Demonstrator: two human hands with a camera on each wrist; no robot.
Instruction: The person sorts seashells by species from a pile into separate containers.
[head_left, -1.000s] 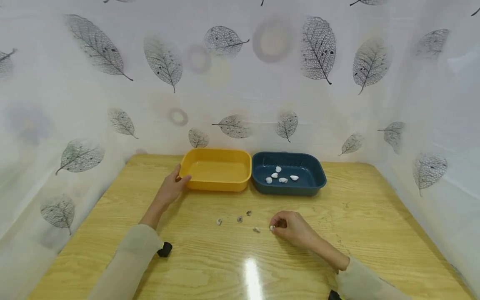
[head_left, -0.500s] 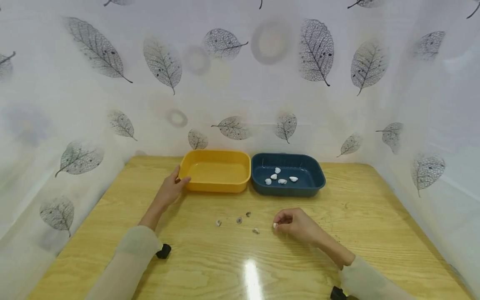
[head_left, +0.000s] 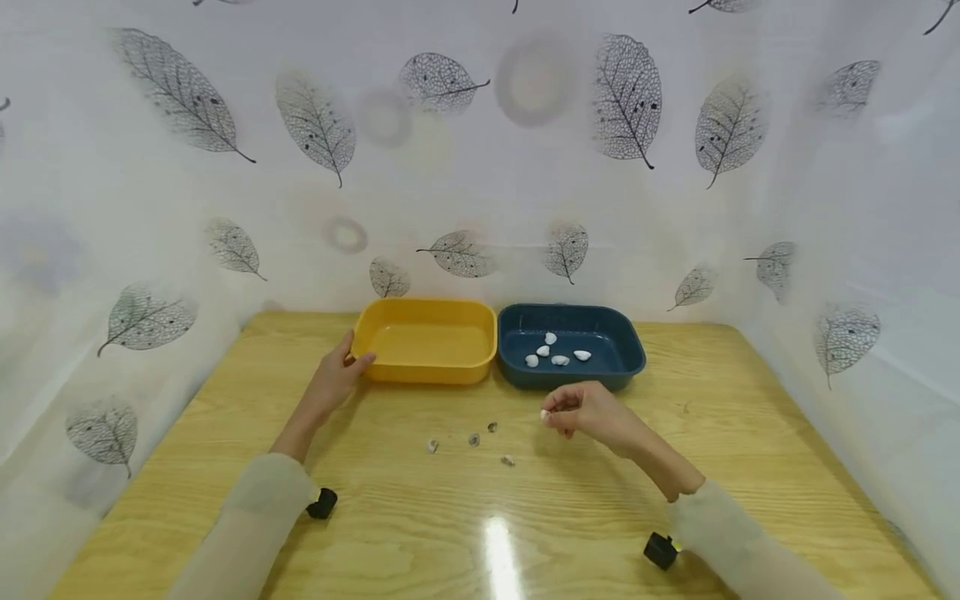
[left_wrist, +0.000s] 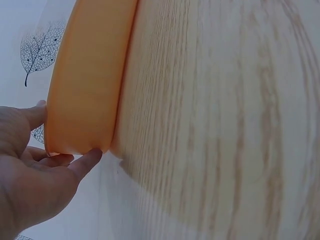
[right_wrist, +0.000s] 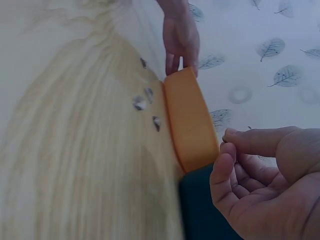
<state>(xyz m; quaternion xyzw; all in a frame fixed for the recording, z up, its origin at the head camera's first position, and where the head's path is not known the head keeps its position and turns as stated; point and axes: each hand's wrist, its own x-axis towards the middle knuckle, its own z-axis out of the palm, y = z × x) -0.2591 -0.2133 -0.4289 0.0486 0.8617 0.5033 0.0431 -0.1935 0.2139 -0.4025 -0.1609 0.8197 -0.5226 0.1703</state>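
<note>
My right hand (head_left: 600, 417) pinches a small white seashell (head_left: 545, 414) between thumb and fingertips, raised above the table just in front of the blue tray (head_left: 618, 358). Several white shells (head_left: 560, 361) lie inside that tray. At the yellow tray (head_left: 427, 342), my left hand (head_left: 330, 379) grips the near left corner, thumb and fingers on either side of it, as the left wrist view also shows. No shells are visible in the yellow tray. In the right wrist view the fingertips mostly hide the held shell.
Several small greyish shells (head_left: 474, 439) lie scattered on the wooden table (head_left: 405, 533) in front of the trays. The two trays stand side by side against a leaf-patterned backdrop (head_left: 480, 167). Black wrist devices (head_left: 661, 551) hang below both sleeves.
My right hand has lifted off the tabletop with the white shell and moved toward the blue tray. The left hand stays at the yellow tray; the view has shifted slightly.
</note>
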